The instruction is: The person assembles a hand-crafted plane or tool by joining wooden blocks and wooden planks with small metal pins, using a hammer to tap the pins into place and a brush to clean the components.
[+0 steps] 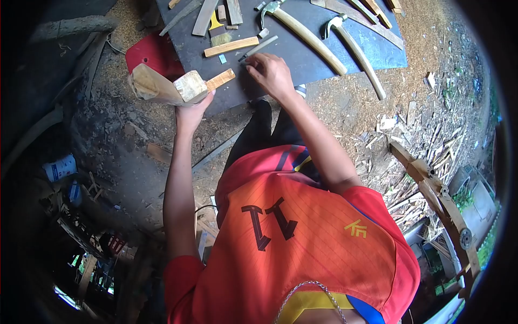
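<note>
My left hand (198, 105) is wrapped around a squared wooden block (191, 86). A narrow wooden strip (221, 79) sticks out from the block's right side, and a longer pale timber piece (154, 83) extends to its left; how these parts join cannot be seen. Over the dark tabletop (302, 59) is my right hand (270, 73), fingers loosely bent, with nothing visible in them. Just beyond its fingertips lies a thin, pencil-like grey stick (261, 47) with a dark end. A small light-blue piece (222, 59) rests nearby.
Two claw hammers (307, 38) (359, 59) with wooden handles lie at the table's right. A paintbrush (218, 31), a wooden strip (232, 47) and several offcuts occupy its far side. Beside the left edge is a red chair (154, 54). Wood shavings (426, 173) cover the ground.
</note>
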Available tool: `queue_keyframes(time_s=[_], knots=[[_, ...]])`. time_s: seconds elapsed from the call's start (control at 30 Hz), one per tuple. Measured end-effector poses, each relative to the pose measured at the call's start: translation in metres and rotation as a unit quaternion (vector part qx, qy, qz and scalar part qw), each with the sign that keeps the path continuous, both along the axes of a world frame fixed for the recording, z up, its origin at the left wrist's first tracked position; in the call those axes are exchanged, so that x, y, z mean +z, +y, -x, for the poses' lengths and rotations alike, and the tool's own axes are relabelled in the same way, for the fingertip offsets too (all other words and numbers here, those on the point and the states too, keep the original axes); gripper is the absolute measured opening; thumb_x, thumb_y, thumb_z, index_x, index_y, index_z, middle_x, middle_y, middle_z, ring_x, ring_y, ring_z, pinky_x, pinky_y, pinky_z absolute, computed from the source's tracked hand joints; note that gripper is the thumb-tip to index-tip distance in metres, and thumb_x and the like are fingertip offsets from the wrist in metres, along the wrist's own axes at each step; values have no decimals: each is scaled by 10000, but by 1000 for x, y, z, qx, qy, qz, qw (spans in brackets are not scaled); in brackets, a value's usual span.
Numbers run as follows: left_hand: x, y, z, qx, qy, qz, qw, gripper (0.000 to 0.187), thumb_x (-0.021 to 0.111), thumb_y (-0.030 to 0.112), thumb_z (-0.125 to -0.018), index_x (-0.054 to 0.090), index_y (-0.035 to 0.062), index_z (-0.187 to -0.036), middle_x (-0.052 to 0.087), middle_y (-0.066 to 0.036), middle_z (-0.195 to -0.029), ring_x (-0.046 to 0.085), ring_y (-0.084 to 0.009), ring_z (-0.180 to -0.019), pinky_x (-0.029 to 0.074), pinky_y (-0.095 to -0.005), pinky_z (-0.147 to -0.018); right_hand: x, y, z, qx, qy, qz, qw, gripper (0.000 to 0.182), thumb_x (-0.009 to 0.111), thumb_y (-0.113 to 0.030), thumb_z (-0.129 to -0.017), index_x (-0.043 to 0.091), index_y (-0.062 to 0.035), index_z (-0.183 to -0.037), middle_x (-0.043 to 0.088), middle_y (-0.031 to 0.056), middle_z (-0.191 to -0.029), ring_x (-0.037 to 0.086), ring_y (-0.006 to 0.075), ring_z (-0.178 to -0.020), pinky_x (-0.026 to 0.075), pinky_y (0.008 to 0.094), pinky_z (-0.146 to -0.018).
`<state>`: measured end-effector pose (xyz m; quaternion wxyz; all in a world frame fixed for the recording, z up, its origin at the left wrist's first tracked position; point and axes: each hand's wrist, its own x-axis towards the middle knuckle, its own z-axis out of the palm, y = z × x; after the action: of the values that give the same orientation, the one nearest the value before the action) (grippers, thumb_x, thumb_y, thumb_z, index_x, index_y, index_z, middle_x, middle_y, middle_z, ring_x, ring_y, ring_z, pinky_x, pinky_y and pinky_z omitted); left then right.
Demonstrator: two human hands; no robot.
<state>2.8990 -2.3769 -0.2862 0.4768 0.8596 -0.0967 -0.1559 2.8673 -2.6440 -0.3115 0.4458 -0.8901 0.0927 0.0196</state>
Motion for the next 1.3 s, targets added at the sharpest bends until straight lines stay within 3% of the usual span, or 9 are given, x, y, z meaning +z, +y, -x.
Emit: queue_keyframes(time_s=[0.2, 0.33, 0.43, 0.53, 0.73, 0.83, 0.97, 1.03, 1.3], knots=[[-4, 4, 1, -11, 8, 3, 1000, 328, 817, 76, -889, 619, 10, -1142, 645, -52, -1069, 622, -150, -987, 506, -318, -896, -7, 43, -50, 25, 21, 182, 983, 293, 765, -347, -849, 754, -73, -955, 736, 120, -957, 701, 316, -989, 515, 446, -938], [0, 2, 2, 0, 20, 7, 1000, 332, 817, 76, -888, 617, 12, -1145, 640, -54, -1071, 618, -153, -990, 505, -318, -902, -1, 61, -68, 20, 89, 212, 973, 286, 783, -346, -823, 771, -80, -926, 750, 111, -1006, 700, 303, -1040, 502, 481, -981], [3, -1, 3, 11, 36, 20, 999, 322, 816, 74, -888, 622, 16, -1138, 642, -54, -1071, 620, -156, -990, 506, -320, -901, -10, 67, -67, -13, 29, 245, 969, 275, 815, -361, -801, 760, -100, -869, 748, 130, -871, 721, 304, -924, 513, 474, -917], [0, 1, 2, 4, 20, 15, 1000, 318, 815, 74, -885, 623, 17, -1132, 643, -59, -1062, 623, -165, -984, 508, -324, -895, -11, 68, -69, -6, 87, 221, 971, 251, 816, -343, -797, 763, -111, -875, 751, 123, -895, 717, 296, -961, 502, 488, -927], [-13, 6, 2, -6, -22, 22, 999, 300, 807, 90, -891, 624, 18, -1117, 642, -70, -1040, 627, -184, -968, 507, -335, -891, -7, 63, -59, -6, 59, 148, 987, 219, 789, -261, -804, 749, -97, -943, 752, 131, -991, 699, 318, -1029, 483, 495, -964], [-21, 11, 3, -21, -55, 32, 998, 294, 804, 97, -896, 627, 18, -1117, 645, -71, -1037, 628, -183, -968, 506, -336, -896, -6, 54, -52, -32, 50, 15, 998, 194, 775, -231, -830, 724, -94, -958, 746, 143, -972, 706, 330, -978, 483, 484, -955], [-29, 15, 5, 2, -35, 85, 996, 314, 810, 79, -880, 624, 20, -1126, 655, -84, -1055, 637, -194, -985, 508, -349, -910, -6, 46, -42, -57, -8, -50, 997, 213, 744, -182, -863, 737, -74, -1046, 743, 139, -945, 712, 335, -939, 513, 488, -895], [-19, 14, -4, -54, -132, 74, 987, 336, 816, 63, -865, 622, 29, -1137, 661, -94, -1079, 641, -213, -1004, 509, -367, -923, 9, 42, -38, -56, -20, -68, 996, 221, 736, -162, -875, 728, -37, -1057, 739, 150, -951, 716, 337, -898, 544, 456, -829], [-13, 10, -11, -54, -166, -15, 985, 365, 757, 80, -755, 664, 9, -1101, 699, -160, -1113, 685, -337, -1070, 540, -411, -932, 22, 32, -38, -61, 24, -106, 992, 209, 735, -155, -912, 724, -5, -1058, 725, 146, -942, 696, 259, -808, 550, 382, -736]])
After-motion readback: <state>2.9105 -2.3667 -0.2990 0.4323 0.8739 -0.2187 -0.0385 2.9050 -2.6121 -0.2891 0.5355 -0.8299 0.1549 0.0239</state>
